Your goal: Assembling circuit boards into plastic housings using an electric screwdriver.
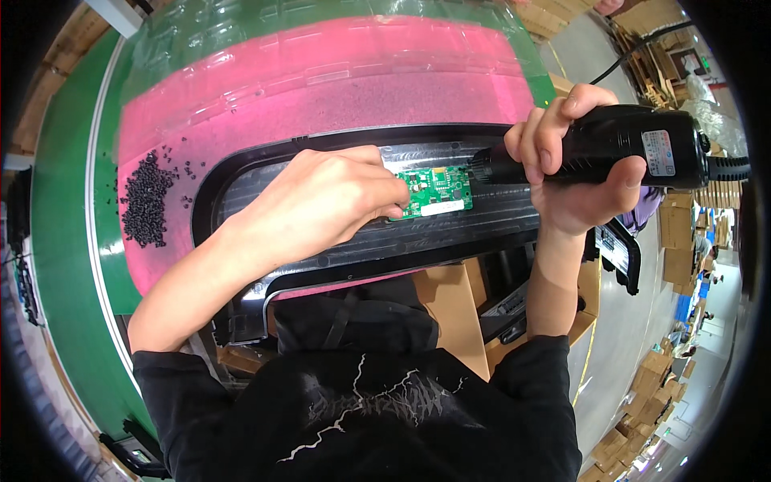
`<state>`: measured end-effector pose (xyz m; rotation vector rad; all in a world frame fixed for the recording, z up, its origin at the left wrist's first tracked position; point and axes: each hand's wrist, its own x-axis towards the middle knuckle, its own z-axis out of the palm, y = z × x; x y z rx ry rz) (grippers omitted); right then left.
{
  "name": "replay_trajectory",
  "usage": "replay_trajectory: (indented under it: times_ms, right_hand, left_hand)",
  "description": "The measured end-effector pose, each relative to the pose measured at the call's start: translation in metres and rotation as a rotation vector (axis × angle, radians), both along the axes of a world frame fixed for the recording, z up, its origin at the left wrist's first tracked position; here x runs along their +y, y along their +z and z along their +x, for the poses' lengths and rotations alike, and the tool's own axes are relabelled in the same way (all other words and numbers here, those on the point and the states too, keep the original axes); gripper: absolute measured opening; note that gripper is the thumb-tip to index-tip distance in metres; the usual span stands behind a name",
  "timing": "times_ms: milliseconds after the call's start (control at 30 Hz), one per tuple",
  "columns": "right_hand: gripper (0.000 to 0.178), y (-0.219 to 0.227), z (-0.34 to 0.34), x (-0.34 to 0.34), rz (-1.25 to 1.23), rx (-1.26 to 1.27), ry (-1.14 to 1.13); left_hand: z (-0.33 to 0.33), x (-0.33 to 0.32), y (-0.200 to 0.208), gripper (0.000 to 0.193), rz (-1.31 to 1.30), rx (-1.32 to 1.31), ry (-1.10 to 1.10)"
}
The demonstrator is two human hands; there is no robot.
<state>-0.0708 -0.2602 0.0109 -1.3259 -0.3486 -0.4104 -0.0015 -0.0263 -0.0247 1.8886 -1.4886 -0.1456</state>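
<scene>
My right hand (574, 161) grips a black corded electric screwdriver (618, 145). It lies nearly level, its nose pointing left at the right end of a green circuit board (434, 189). Whether its tip touches the board cannot be seen. My left hand (341, 193) is closed, fingertips curled down over the board's left end; the fingertips are partly hidden. A white label strip runs along the board's near edge. Beneath it is a long black plastic housing (297, 263) with a raised rim and rounded left end.
A pile of small black screws or similar parts (146, 201) lies on the pink mat (321, 100), left of the housing. Clear plastic sheeting covers the mat's far side. Below the bench edge, a cardboard box (454, 309) holds black parts. The screwdriver's cable (727, 168) runs off right.
</scene>
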Motion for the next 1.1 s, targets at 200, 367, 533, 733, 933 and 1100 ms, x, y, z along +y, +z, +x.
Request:
replay_trajectory:
  times_ms: [200,367,533,733,933,1100]
  right_hand:
    - [0.07,-0.003,0.002,0.006,-0.01,0.0,0.006]
    - [0.07,-0.001,0.003,0.009,-0.007,-0.001,-0.009]
    - [0.069,0.0,0.005,0.008,-0.021,0.017,0.002]
    - [0.058,-0.005,0.018,0.003,0.042,-0.033,0.189]
    - [0.069,-0.002,0.011,0.017,-0.185,0.049,0.022]
    - [0.073,-0.002,0.007,0.015,-0.047,0.038,0.031]
  left_hand:
    - [0.0,0.005,-0.002,0.012,0.087,0.03,0.02]
    - [-0.001,0.005,-0.002,0.016,0.15,0.073,0.057]
    - [-0.002,0.005,-0.001,0.02,0.173,0.083,0.067]
    - [-0.001,0.006,0.0,0.022,0.179,0.085,0.076]
    - [-0.001,0.006,-0.001,0.02,0.206,0.101,0.092]
    - [-0.001,0.006,-0.001,0.016,0.214,0.107,0.104]
